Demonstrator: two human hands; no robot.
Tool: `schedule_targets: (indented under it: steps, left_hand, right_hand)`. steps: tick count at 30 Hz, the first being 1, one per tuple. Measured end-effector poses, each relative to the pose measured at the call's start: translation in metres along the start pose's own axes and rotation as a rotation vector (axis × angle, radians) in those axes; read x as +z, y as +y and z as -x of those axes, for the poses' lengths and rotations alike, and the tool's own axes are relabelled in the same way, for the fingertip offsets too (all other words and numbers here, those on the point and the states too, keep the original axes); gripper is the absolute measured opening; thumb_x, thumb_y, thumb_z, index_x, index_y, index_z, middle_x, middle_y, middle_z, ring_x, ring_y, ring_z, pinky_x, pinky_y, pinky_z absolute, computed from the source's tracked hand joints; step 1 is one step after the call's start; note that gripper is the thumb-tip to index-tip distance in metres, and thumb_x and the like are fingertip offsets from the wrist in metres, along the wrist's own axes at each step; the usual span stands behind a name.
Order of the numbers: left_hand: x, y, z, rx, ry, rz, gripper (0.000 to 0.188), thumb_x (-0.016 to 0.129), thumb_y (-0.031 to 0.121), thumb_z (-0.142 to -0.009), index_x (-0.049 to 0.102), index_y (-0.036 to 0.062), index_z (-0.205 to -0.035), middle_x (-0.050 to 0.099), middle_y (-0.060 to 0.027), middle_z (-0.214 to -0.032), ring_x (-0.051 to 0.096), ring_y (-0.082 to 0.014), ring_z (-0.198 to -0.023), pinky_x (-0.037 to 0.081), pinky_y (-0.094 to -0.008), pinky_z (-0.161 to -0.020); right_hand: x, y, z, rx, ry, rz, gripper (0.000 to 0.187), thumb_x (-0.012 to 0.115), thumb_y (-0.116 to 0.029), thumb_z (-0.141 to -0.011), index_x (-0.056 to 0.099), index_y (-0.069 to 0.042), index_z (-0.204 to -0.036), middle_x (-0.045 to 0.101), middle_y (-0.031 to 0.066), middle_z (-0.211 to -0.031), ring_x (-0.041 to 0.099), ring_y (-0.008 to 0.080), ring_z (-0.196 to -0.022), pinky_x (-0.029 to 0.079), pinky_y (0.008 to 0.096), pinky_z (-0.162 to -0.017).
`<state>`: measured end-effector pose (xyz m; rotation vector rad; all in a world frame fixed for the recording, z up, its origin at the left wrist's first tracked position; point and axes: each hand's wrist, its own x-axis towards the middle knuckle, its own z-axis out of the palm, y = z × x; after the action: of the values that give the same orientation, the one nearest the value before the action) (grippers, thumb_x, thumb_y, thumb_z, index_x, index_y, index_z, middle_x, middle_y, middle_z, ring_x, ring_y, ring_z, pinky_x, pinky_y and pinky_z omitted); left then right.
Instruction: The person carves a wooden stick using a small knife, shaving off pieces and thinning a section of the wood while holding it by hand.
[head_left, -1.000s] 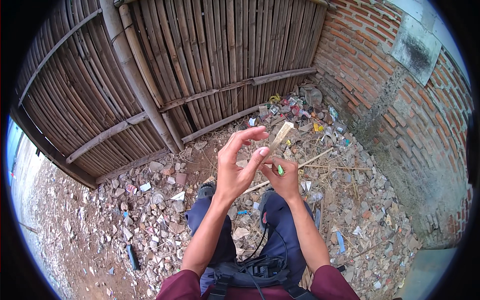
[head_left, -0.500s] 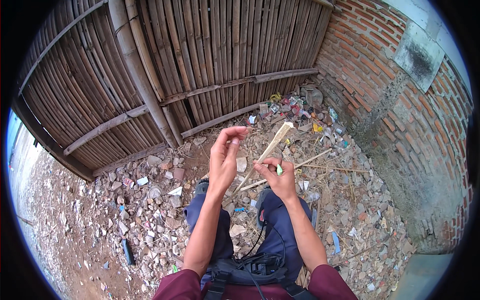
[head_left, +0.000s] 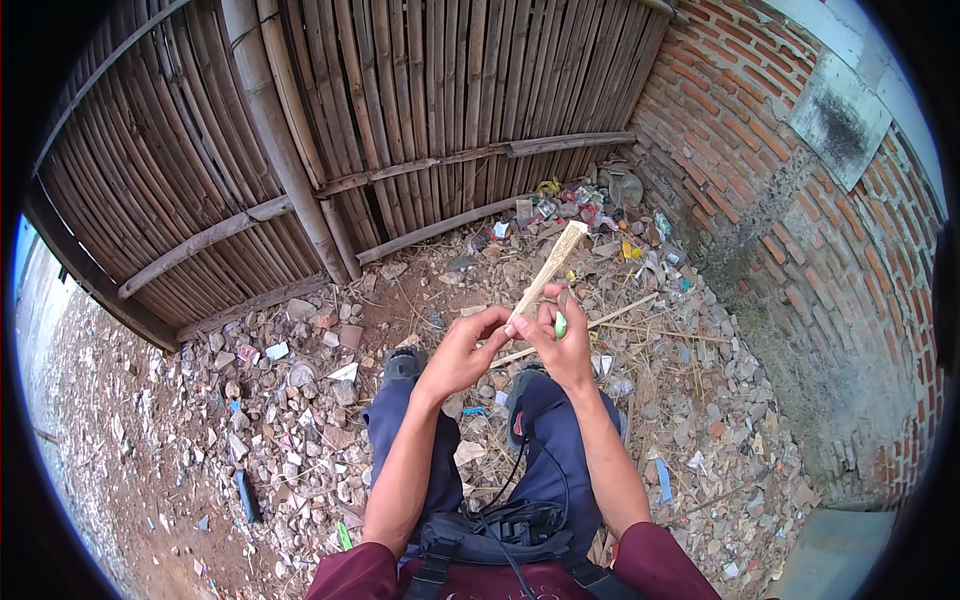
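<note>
In front of me, a pale, split bamboo strip [head_left: 552, 268] slants up and away, its frayed wide end pointing far right. My left hand [head_left: 466, 352] is closed, thumb and fingers pinching the near end of the strip. My right hand [head_left: 562, 350] meets it there, thumb and fingertips closed on the same strip. A small light green object [head_left: 560, 326] shows against the right hand's fingers; what it is I cannot make out. Below the hands, a long thin stick [head_left: 625, 308] lies on the ground, partly hidden behind the right hand.
Stones and rubble [head_left: 310, 420] cover the ground around my shoes. A bamboo-slat fence [head_left: 430, 90] stands ahead, meeting a brick wall [head_left: 800, 250] on the right. Litter [head_left: 600, 205] is heaped in their corner. A dark blue object [head_left: 247, 495] lies at the left.
My left hand, raised with nothing in it before, has come down and right and now pinches the strip beside my right hand. The strip stays in the right hand.
</note>
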<state>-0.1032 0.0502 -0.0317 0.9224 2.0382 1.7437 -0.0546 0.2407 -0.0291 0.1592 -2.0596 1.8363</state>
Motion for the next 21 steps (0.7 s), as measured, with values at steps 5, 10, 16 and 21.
schedule_targets:
  steps: [5,10,16,21]
  left_hand:
    - [0.005,-0.011,-0.002,0.03,0.17,0.141,0.025,0.056,0.023,-0.116,0.068,0.0024,-0.123,0.071,-0.0037,-0.099,0.065,-0.0107,-0.101,0.052,-0.0304,-0.095]
    - [0.008,-0.006,-0.002,0.013,0.24,0.144,0.029,0.052,0.026,-0.116,0.067,0.0026,-0.122,0.061,0.0007,-0.09,0.057,-0.0096,-0.089,0.048,-0.0291,-0.085]
    - [0.02,-0.003,-0.002,0.062,0.284,0.191,0.03,0.05,0.027,-0.116,0.066,0.0033,-0.123,0.049,0.0043,-0.084,0.046,-0.0073,-0.08,0.04,-0.0271,-0.074]
    - [0.027,0.004,-0.001,0.11,0.369,0.163,0.028,0.051,0.024,-0.115,0.067,0.0029,-0.124,0.047,0.0052,-0.082,0.042,-0.0061,-0.076,0.035,-0.0267,-0.068]
  right_hand:
    - [-0.018,-0.002,-0.001,0.002,-0.04,-0.201,0.033,0.056,-0.026,-0.102,0.047,-0.006,-0.127,0.049,0.0037,-0.102,0.043,0.0084,-0.086,0.038,0.0271,-0.073]
    - [-0.031,-0.021,0.001,-0.077,0.019,-0.01,0.033,0.056,-0.026,-0.106,0.048,-0.003,-0.128,0.06,0.0075,-0.106,0.046,0.0099,-0.081,0.042,0.0291,-0.073]
    - [-0.035,-0.057,-0.002,-0.397,0.012,0.353,0.03,0.07,-0.024,-0.107,0.055,-0.001,-0.118,0.068,0.0117,-0.097,0.07,0.0188,-0.084,0.055,0.0348,-0.072]
    - [-0.037,-0.071,-0.015,-0.562,0.015,0.537,0.031,0.081,-0.022,-0.1,0.059,-0.004,-0.112,0.073,0.0116,-0.096,0.075,0.0261,-0.08,0.057,0.0383,-0.067]
